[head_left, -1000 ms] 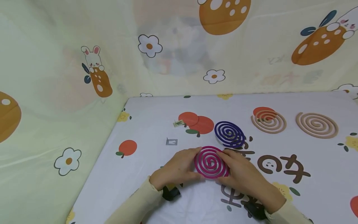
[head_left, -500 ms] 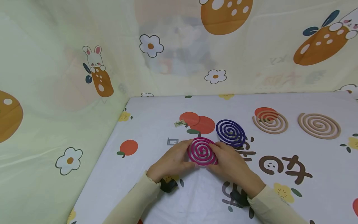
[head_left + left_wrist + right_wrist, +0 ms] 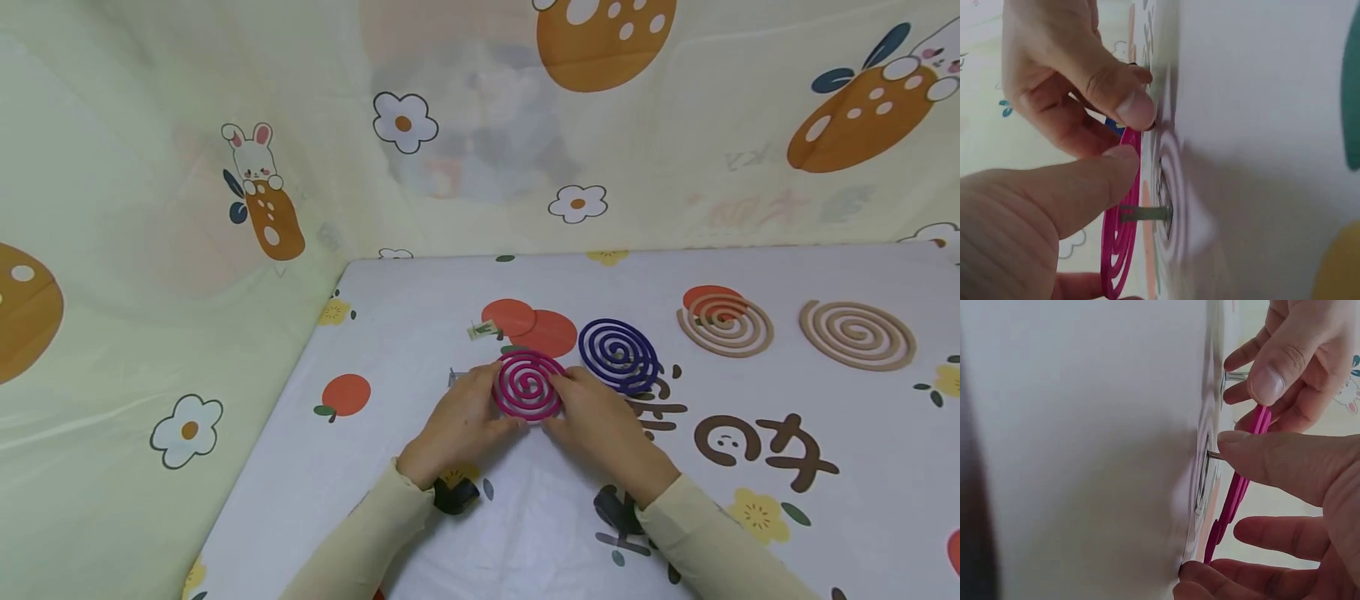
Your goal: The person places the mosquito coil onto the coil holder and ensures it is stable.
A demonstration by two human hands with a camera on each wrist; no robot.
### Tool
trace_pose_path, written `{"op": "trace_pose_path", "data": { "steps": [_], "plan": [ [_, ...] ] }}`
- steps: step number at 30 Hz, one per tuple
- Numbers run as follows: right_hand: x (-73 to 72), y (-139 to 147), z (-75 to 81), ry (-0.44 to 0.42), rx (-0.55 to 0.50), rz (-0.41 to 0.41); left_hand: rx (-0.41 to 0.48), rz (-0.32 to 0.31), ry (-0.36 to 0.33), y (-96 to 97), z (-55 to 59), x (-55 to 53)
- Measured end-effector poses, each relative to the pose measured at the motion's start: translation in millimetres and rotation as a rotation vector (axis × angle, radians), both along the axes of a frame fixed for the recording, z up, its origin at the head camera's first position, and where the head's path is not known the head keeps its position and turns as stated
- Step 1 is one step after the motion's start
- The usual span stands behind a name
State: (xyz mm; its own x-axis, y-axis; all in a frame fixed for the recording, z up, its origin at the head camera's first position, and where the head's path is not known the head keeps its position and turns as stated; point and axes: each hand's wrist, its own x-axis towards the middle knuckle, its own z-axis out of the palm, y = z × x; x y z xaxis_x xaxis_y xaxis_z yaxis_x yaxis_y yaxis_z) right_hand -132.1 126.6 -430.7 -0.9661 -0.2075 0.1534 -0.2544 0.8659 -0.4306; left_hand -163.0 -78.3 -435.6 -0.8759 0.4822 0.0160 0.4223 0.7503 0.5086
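Note:
A pink mosquito coil [image 3: 528,385] is held flat, close over the table, between both hands. My left hand [image 3: 467,418] pinches its left rim with thumb and fingers. Opposite it, my right hand [image 3: 600,423] grips the right rim. Seen from the left wrist, a small metal coil stand [image 3: 1146,213] rises from the table under the coil, its post overlapping the coil's middle. The right wrist view also shows a metal post [image 3: 1213,455] beside my thumb. From the head, the coil and hands hide this stand.
A dark blue coil [image 3: 618,356] lies right behind the right hand. Two tan coils, one [image 3: 726,325] over a printed orange and another [image 3: 857,335] farther right, lie on the printed tablecloth [image 3: 405,292]. A small yellowish metal piece [image 3: 482,329] lies behind the left hand. Patterned curtains stand behind and left.
Both hands have carried the pink coil leftward and away from the body, over the spot of the grey stand. The other coils stay where they were.

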Motion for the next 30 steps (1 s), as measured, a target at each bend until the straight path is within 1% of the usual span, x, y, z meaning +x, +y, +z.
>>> {"op": "trace_pose_path", "data": {
  "steps": [6, 11, 15, 20, 24, 30],
  "plan": [
    [-10.9, -5, 0.7, -0.013, 0.014, -0.022, -0.013, 0.059, 0.057, 2.9, -1.7, -4.1],
    [-17.3, -7, 2.9, 0.006, 0.020, -0.029, -0.008, 0.096, 0.085, 7.0, -1.0, -8.3],
    [-21.7, -8, 3.6, 0.017, 0.031, -0.027, -0.018, 0.129, 0.093, 10.8, -0.8, -11.7],
    [-27.4, -8, 5.5, -0.001, 0.048, -0.032, -0.031, 0.169, 0.084, 15.2, -1.8, -15.4],
    [-30.5, -9, 7.5, -0.021, 0.049, -0.047, -0.042, 0.201, 0.091, 18.4, -2.6, -17.9],
    [-34.1, -12, 8.4, -0.015, 0.049, -0.052, -0.053, 0.240, 0.106, 22.7, -2.5, -20.9]
  ]
}}
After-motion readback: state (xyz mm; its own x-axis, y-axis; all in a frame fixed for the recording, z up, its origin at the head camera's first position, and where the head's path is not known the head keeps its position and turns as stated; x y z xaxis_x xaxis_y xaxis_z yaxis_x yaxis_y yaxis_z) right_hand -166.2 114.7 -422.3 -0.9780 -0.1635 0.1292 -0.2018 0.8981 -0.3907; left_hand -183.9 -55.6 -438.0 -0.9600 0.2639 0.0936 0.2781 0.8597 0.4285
